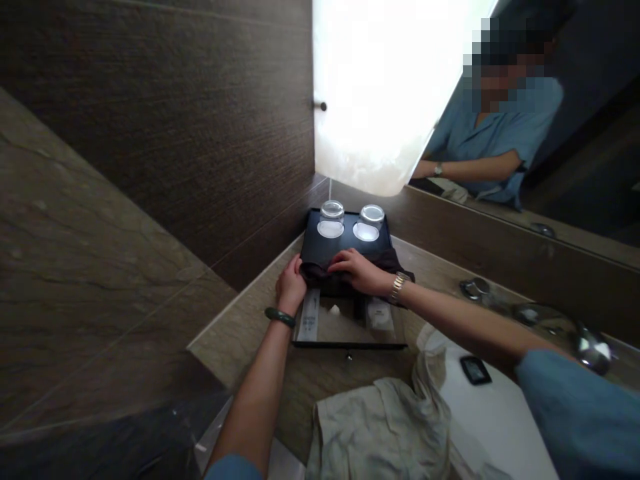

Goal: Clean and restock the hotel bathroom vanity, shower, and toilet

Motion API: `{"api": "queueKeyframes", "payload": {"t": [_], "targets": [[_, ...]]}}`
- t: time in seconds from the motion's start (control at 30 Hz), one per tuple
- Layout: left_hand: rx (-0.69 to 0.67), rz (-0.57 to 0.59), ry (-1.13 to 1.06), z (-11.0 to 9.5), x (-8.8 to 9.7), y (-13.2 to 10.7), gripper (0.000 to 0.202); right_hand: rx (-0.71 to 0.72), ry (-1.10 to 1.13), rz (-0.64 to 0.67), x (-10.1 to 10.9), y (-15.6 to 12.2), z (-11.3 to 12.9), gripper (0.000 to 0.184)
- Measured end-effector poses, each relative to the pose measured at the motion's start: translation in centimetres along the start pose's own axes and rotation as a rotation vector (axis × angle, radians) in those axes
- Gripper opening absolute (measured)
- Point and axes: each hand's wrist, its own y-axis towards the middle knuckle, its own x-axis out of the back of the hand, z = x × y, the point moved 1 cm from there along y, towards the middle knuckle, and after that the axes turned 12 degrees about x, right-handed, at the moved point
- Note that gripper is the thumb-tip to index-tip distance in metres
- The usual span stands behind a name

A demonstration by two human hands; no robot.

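Observation:
A black tray (311, 243) stands in the corner of a stone vanity counter, with two upturned glasses (331, 218) (371, 222) at its far end. A dark cloth (320, 275) lies bunched across the tray's middle. My left hand (290, 285), with a green bangle on the wrist, grips the cloth's left end. My right hand (357, 271), with a metal watch on the wrist, presses down on the cloth with fingers curled over it. Small wrapped toiletry packets (310, 315) (379, 313) lie at the tray's near end.
A beige cloth (380, 420) lies crumpled on the counter in front of the tray. A white basin (495, 413) with a small dark object on it sits to the right, with chrome taps (593, 347) behind. A mirror (575, 167) shows my reflection. Dark walls close in on the left.

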Motion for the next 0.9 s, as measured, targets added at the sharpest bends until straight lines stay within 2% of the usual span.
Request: {"api": "queueKeyframes", "payload": {"t": [0.07,0.1,0.2,0.3,0.37,0.43,0.5,0.53,0.6,0.67,0.73,0.77,0.8,0.83,0.9], "targets": [[0.013,0.005,0.003,-0.2,0.1,0.0,0.045,0.098,-0.02,-0.074,-0.2,-1.9,1.8,0.038],[0.018,0.004,0.006,-0.3,0.1,0.0,0.045,0.154,-0.061,-0.069,-0.7,-3.0,2.5,0.038],[0.02,-0.005,0.015,-0.5,0.1,0.0,0.045,0.247,-0.169,0.14,-3.8,-4.5,3.6,0.034],[0.011,-0.012,0.022,-0.6,0.1,-0.2,0.045,0.161,-0.09,0.271,-6.3,-3.7,3.1,0.034],[0.008,-0.011,0.025,-0.6,0.1,-0.2,0.045,0.086,0.112,0.307,-6.4,-2.9,2.5,0.033],[0.011,-0.01,0.024,-0.6,0.1,-0.2,0.046,-0.041,0.37,0.368,-5.2,-2.9,2.3,0.023],[0.011,-0.008,0.018,-0.6,0.1,0.0,0.045,-0.227,0.595,0.341,-2.8,-4.0,2.6,0.017],[0.008,-0.008,0.012,-0.5,0.1,0.1,0.045,-0.308,0.675,0.266,-1.2,-5.0,2.9,0.021],[0.0,-0.012,-0.005,-0.3,0.0,0.3,0.044,-0.389,0.742,0.01,2.6,-7.9,3.3,0.034],[-0.011,-0.018,-0.023,-0.1,-0.1,0.5,0.043,-0.438,0.633,-0.294,6.6,-11.8,3.0,0.043],[-0.018,-0.028,-0.035,0.0,-0.2,0.6,0.043,-0.517,0.342,-0.546,9.6,-15.6,1.2,0.045],[-0.018,-0.033,-0.037,0.0,-0.3,0.6,0.043,-0.558,0.162,-0.619,10.3,-17.3,-0.2,0.045],[-0.017,-0.038,-0.036,0.0,-0.3,0.6,0.044,-0.599,-0.014,-0.638,10.5,-18.5,-2.0,0.044],[-0.016,-0.044,-0.033,0.0,-0.4,0.6,0.044,-0.64,-0.164,-0.581,9.9,-19.3,-3.9,0.044],[-0.015,-0.057,-0.021,0.0,-0.5,0.8,0.046,-0.721,-0.326,-0.34,7.3,-19.7,-7.7,0.046]]}}
